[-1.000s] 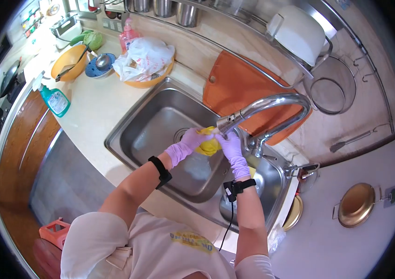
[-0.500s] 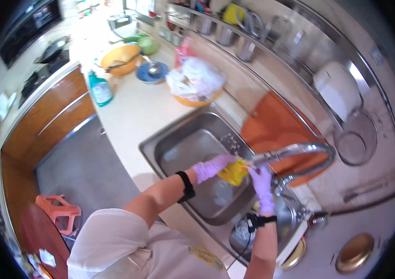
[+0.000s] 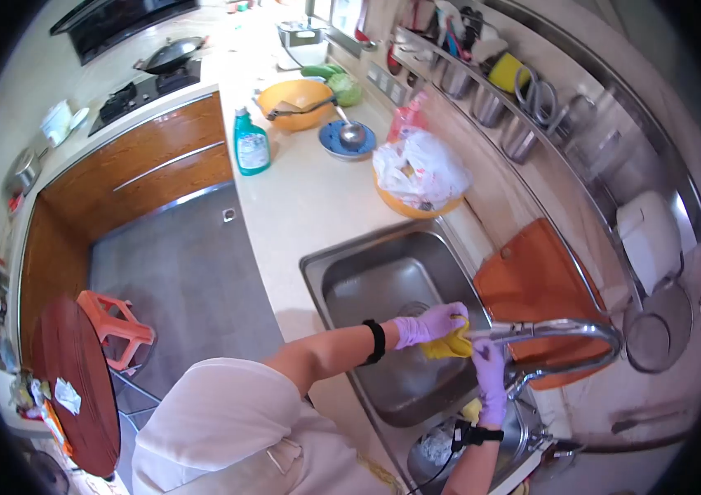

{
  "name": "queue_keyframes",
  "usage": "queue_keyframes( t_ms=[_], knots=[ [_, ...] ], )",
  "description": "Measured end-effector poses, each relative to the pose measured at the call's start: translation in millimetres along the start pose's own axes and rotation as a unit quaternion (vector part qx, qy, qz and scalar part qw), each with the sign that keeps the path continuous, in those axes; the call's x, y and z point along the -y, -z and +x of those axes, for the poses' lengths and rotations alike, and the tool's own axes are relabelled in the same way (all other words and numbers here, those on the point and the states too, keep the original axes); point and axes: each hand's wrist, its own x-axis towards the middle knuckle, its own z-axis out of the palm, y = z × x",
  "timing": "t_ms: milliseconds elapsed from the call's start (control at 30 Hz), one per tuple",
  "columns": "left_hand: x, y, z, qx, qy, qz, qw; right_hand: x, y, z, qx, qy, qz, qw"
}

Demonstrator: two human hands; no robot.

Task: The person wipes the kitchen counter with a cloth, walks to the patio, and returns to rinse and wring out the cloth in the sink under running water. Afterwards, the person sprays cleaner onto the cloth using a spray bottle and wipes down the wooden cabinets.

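My left hand (image 3: 433, 323), in a purple glove, grips a yellow cloth (image 3: 448, 342) over the large sink basin (image 3: 342, 289). My right hand (image 3: 489, 371), gloved the same way, has its fingertips closed at the cloth's right edge, just below the spout of the chrome faucet (image 3: 565, 328). Part of the cloth is hidden by my left fingers. In the small basin (image 3: 524, 429), beside my right wrist, lie a clear crumpled item (image 3: 437, 445) and something yellow (image 3: 472, 410).
Behind the sink leans an orange-brown board (image 3: 536, 285). On the counter (image 3: 284, 214) are a green bottle (image 3: 251, 144), a blue bowl (image 3: 334, 148), an orange bowl (image 3: 297, 95) and a plastic bag (image 3: 421, 169) in a yellow bowl. A red stool (image 3: 124, 330) stands on the floor.
The view has shifted, so the sink and counter appear lower and further right. My hands and the cloth remain beside the faucet spout, with my left hand now higher on the cloth.
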Motion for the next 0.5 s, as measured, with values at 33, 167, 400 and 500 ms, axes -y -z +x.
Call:
queue_keyframes(
  t_ms=[33, 167, 400, 500],
  knots=[
    [-7, -3, 0, 0.028, -0.012, 0.01, 0.999, 12, -2, -2, 0.024, -0.015, 0.044, 0.999],
    [-38, -5, 1, 0.109, -0.04, 0.122, 0.986, 58, -10, -6, 0.136, -0.031, 0.186, 0.973],
    [-45, 3, 23, 0.078, -0.01, 0.107, 0.991, -15, -35, 6, -0.001, -0.03, 0.152, 0.988],
    [-56, 8, 21, 0.055, 0.054, 0.173, 0.982, -18, -30, 8, -0.068, -0.022, 0.127, 0.989]
  ],
)
